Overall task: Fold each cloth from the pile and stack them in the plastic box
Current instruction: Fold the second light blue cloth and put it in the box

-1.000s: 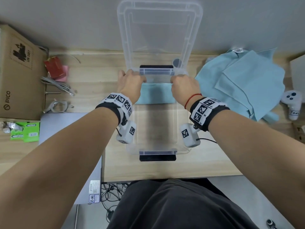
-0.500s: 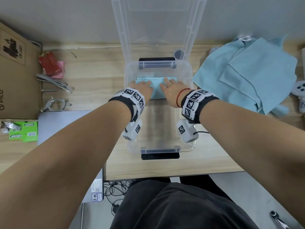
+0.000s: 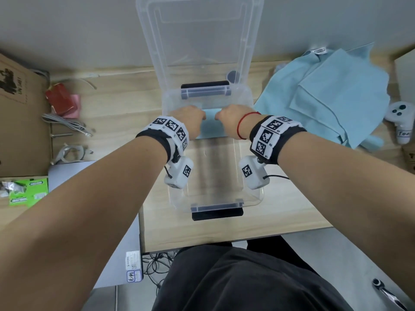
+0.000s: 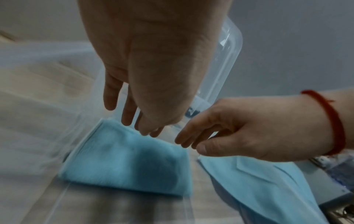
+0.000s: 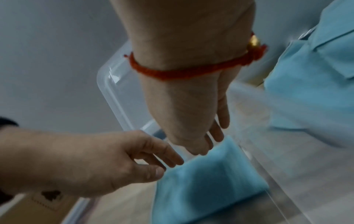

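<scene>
A folded light-blue cloth (image 3: pixel 210 126) (image 4: pixel 124 163) (image 5: pixel 206 181) lies flat at the far end of the clear plastic box (image 3: pixel 254 195), whose lid (image 3: pixel 202 41) stands upright behind it. My left hand (image 3: pixel 193 118) (image 4: pixel 138 122) and right hand (image 3: pixel 228 117) (image 5: pixel 207 142) hover side by side just above that cloth. Their fingers hang loosely curled, hold nothing and do not touch the cloth. The pile of unfolded light-blue cloths (image 3: pixel 332 97) (image 4: pixel 258 186) lies on the desk to the right of the box.
The box's near half shows only its bare floor. To the left lie a cardboard box (image 3: pixel 20 122), a red packet (image 3: pixel 60 102), grey cables (image 3: pixel 67 126) and green packets (image 3: pixel 29 191). A white controller (image 3: pixel 402 117) sits beyond the pile at the right edge.
Both hands lowered the folded cloth into the box's far end, pressed flat on it, then lifted off it. Their fingers now hang loosely curled above it.
</scene>
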{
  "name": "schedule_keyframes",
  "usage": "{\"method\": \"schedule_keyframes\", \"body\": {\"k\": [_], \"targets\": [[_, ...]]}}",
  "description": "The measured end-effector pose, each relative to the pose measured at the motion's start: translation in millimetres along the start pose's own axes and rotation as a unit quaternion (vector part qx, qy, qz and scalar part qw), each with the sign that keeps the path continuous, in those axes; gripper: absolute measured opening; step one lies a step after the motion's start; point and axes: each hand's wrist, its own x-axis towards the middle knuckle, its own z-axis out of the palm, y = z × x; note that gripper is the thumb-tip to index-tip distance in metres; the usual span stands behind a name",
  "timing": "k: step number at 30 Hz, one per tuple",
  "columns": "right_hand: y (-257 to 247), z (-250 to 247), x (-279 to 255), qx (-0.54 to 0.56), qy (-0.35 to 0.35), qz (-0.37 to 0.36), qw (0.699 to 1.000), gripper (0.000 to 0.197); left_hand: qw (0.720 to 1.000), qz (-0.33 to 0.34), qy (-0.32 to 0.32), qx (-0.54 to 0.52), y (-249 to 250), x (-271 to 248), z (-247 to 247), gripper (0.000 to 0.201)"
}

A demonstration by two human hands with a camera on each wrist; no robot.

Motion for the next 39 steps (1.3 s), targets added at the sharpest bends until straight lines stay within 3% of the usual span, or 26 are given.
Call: {"method": "schedule_keyframes", "body": {"k": [5,10,16,20,26,31,33,35,37,39], "targets": [[45.1,-22.5,-39.4,0.128,0.176,0.018,0.976,0.035,0.993,-0.004,0.105,-0.045,22.2,-6.7,-40.3,0.041],[110.4,-18.4,-74.7,0.18,0.256,0.129,0.941,0.028,0.978,0.021,0.173,-0.112,67.3,-2.2,-69.1,0.032],[195.2,29.8,-110.1,0.175,0.223,0.285,0.916,0.036,0.972,0.051,0.199,-0.113,145.3,10.6,-79.9,0.027],[231.5,74.3,-126.9,0.16,0.184,0.312,0.918,0.045,0.974,0.061,0.185,-0.116,194.9,27.4,-70.3,0.025],[270.0,98.1,-139.6,0.182,0.222,0.24,0.927,0.024,0.98,0.064,0.139,-0.126,255.3,57.2,-59.3,0.025],[283.2,69.0,-160.5,0.325,0.308,0.1,0.889,0.018,0.965,0.085,0.209,-0.136,290.3,63.4,-77.4,0.064],[284.5,50.1,-170.2,0.385,0.338,0.056,0.857,0.017,0.958,0.078,0.242,-0.129,302.4,60.9,-93.3,0.055],[284.9,29.4,-179.4,0.41,0.368,0.023,0.834,0.017,0.954,0.068,0.269,-0.115,311.0,54.7,-110.2,0.033],[283.6,11.1,-187.1,0.406,0.387,0.001,0.828,0.017,0.947,0.055,0.293,-0.123,316.6,44.3,-124.7,0.012],[281.8,-2.1,-192.7,0.379,0.397,-0.008,0.836,0.018,0.935,0.033,0.314,-0.159,319.8,30.1,-137.5,0.006]]}}
